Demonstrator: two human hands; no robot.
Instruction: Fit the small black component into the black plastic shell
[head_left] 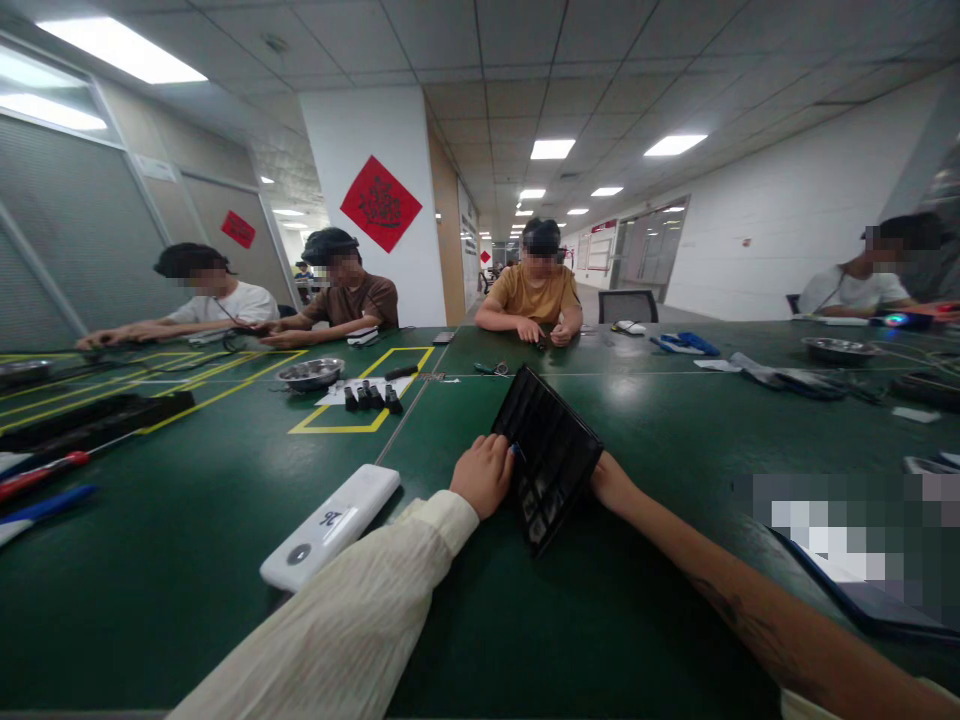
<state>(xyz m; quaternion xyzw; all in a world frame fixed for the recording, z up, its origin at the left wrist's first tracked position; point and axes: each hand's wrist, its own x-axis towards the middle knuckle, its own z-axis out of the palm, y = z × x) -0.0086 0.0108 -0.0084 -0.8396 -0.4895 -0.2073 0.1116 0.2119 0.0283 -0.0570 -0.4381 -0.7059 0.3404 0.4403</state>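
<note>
A black compartment tray [551, 440] stands steeply tilted over the green table, its divided side turned toward me. Small pieces that I cannot make out lie in its lower compartments. My right hand [611, 482] supports the tray from behind at its right edge, most of its fingers hidden by it. Over the tray's left side, my left hand [486, 474] has its fingers curled together. A small blue bit [516, 451] shows at those fingertips; whether it is pinched or lies in the tray is unclear.
A white power bank [334, 528] lies left of my left forearm. Beyond it are a metal bowl [310, 373] and several black cylindrical parts [373, 397]. Pliers [491, 369] lie behind the tray. Co-workers sit around the table [660, 430]; a blurred flat device [862, 590] is at right.
</note>
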